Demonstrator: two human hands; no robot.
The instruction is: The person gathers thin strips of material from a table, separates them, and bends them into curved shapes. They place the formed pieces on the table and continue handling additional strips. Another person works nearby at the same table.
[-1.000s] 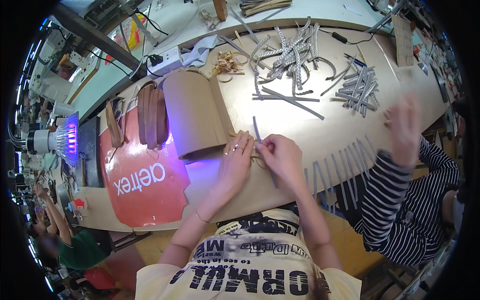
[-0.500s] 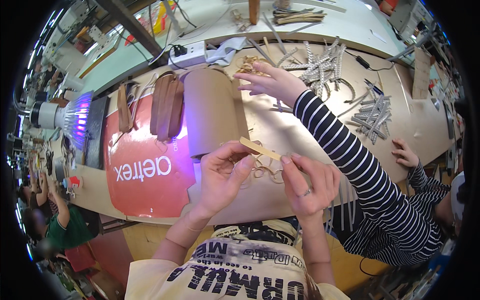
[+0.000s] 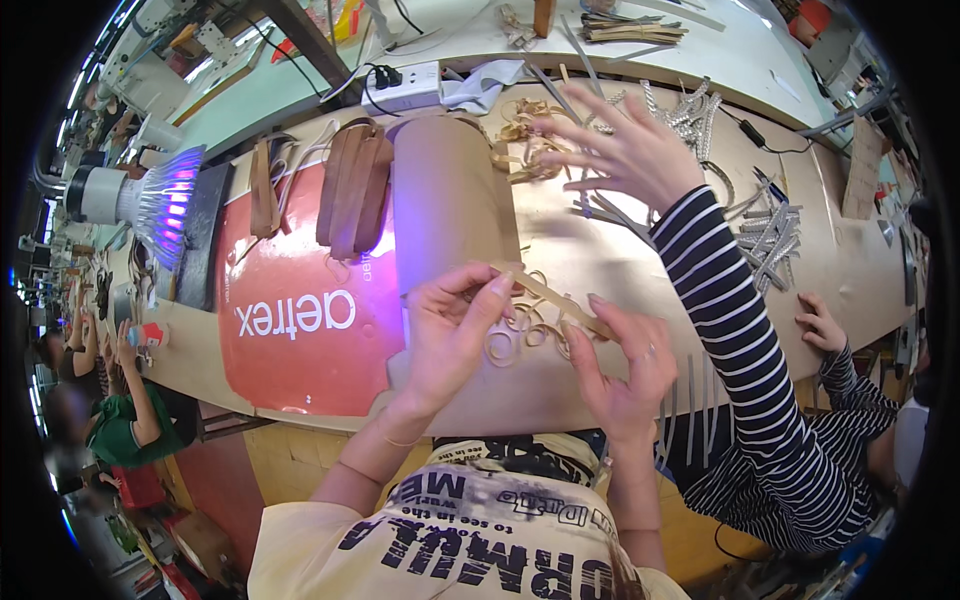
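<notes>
A narrow tan strip (image 3: 550, 293) stretches between my two hands above the near part of the table. My left hand (image 3: 452, 330) pinches its left end between thumb and fingers. At the other end, my right hand (image 3: 632, 368) has the strip between its thumb and fingers, and a ring shows on one finger. Beneath the strip, several thin tan curls (image 3: 520, 335) lie on the table. Just left of them stands a large brown cardboard-coloured roll (image 3: 440, 210), close behind my left hand.
A co-worker's striped arm (image 3: 745, 320) reaches in from the right, its hand (image 3: 640, 150) open over loose tan strips (image 3: 530, 130). Braided grey strips (image 3: 768, 248) lie at right. Brown strap bundles (image 3: 352, 195), a red sheet (image 3: 300, 350) and a lamp (image 3: 150, 205) are at left.
The co-worker's hand has moved right and its fingers have spread. The strip between my hands now slopes more steeply down to the right; my right thumb has shifted lower. The whole view has shifted slightly.
</notes>
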